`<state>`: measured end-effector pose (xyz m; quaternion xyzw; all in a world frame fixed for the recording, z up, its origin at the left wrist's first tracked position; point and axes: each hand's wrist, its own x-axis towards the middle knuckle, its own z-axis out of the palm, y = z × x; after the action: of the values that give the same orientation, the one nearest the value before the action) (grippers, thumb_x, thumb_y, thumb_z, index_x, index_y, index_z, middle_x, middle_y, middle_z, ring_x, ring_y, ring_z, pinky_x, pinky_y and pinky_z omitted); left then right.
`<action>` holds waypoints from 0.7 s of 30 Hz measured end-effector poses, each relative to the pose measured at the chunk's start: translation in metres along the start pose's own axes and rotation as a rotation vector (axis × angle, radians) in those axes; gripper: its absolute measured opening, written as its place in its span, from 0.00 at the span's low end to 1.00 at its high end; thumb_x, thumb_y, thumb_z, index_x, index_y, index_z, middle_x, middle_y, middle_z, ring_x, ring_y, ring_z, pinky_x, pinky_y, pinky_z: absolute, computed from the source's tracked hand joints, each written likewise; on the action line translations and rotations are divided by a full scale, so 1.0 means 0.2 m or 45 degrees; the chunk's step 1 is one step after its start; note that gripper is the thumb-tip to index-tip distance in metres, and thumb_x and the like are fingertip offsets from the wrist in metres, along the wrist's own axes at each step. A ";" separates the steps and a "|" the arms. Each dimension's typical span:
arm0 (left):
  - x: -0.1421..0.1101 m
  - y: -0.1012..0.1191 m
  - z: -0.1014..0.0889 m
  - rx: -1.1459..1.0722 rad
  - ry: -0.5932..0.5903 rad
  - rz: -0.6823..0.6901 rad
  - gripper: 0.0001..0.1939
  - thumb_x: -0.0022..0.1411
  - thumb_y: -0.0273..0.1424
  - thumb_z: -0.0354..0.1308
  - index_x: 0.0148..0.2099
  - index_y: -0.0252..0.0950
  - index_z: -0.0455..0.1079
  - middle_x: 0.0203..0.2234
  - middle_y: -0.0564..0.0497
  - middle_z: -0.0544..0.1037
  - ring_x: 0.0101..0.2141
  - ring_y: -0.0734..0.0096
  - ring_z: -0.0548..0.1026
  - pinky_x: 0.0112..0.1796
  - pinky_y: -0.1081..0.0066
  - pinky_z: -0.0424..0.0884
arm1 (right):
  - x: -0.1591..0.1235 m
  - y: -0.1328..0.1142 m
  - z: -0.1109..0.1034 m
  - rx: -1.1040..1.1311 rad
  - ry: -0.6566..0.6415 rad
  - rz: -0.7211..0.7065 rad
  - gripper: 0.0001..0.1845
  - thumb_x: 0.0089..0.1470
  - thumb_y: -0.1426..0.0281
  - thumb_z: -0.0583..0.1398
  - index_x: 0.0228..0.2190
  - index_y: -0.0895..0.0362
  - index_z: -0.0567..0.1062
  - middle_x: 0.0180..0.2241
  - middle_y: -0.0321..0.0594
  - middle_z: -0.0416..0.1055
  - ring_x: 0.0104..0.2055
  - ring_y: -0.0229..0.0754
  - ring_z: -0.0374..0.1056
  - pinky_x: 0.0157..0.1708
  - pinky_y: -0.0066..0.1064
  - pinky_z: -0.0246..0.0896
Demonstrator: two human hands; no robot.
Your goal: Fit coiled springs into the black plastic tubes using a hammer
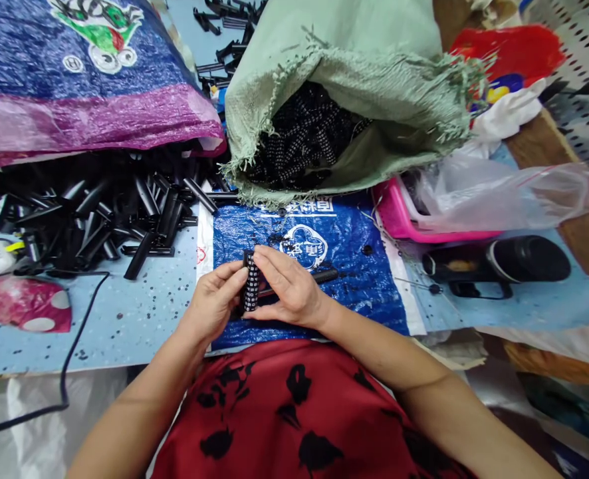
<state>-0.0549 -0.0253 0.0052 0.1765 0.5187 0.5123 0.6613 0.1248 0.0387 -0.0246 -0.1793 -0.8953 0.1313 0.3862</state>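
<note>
My left hand (215,299) and my right hand (289,286) meet over a blue woven sheet (354,266), both closed on a small black piece with rows of white dots (250,283), held upright between the fingers. A thin black rod (319,276) sticks out to the right from under my right hand; whether the fingers grip it is hidden. Behind lies a green woven sack (354,86), open toward me, full of more dotted black pieces (304,140).
A heap of black plastic tubes (100,213) spills from a blue and purple sack (75,73) at the left. A pink tray (399,216) with a clear plastic bag (498,193), a black shoe (524,259), and a black cable (70,346) lie around.
</note>
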 end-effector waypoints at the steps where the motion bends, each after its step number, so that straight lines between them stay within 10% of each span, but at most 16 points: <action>1: 0.00 0.00 -0.01 0.006 0.004 -0.011 0.26 0.49 0.45 0.78 0.45 0.35 0.81 0.30 0.48 0.83 0.28 0.66 0.80 0.33 0.65 0.78 | 0.00 0.00 0.00 0.013 -0.013 0.018 0.61 0.58 0.44 0.67 0.75 0.63 0.47 0.66 0.64 0.66 0.70 0.61 0.64 0.65 0.53 0.68; 4: 0.02 -0.02 -0.08 0.173 0.097 0.175 0.25 0.52 0.46 0.76 0.46 0.37 0.79 0.31 0.50 0.83 0.28 0.66 0.80 0.34 0.66 0.78 | -0.06 0.02 -0.02 0.018 -0.136 0.111 0.59 0.56 0.39 0.65 0.73 0.61 0.54 0.66 0.62 0.67 0.70 0.62 0.63 0.66 0.56 0.65; 10: 0.06 0.03 -0.32 1.302 0.270 0.706 0.14 0.64 0.40 0.65 0.46 0.37 0.81 0.37 0.47 0.83 0.38 0.62 0.79 0.43 0.63 0.73 | -0.21 0.03 -0.12 -0.221 -0.370 0.169 0.08 0.69 0.68 0.60 0.45 0.58 0.77 0.38 0.45 0.79 0.39 0.45 0.75 0.40 0.37 0.71; 15: 0.11 0.09 -0.37 1.651 0.048 0.464 0.16 0.59 0.43 0.69 0.45 0.38 0.81 0.30 0.51 0.78 0.31 0.66 0.74 0.34 0.66 0.67 | -0.14 0.05 -0.16 -0.205 -0.056 0.273 0.09 0.70 0.73 0.56 0.47 0.59 0.75 0.36 0.45 0.77 0.37 0.44 0.72 0.39 0.34 0.69; 21: 0.16 0.10 -0.38 1.486 0.022 0.266 0.18 0.54 0.44 0.71 0.40 0.37 0.75 0.23 0.56 0.71 0.24 0.71 0.67 0.27 0.69 0.60 | -0.06 0.03 -0.13 -0.333 -0.199 0.141 0.09 0.70 0.71 0.57 0.46 0.60 0.77 0.28 0.39 0.74 0.28 0.41 0.69 0.31 0.32 0.65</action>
<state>-0.1317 -0.0125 -0.0254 0.5569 0.6999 0.2062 0.3969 0.1533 0.0420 -0.0184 -0.2664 -0.9207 0.0483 0.2810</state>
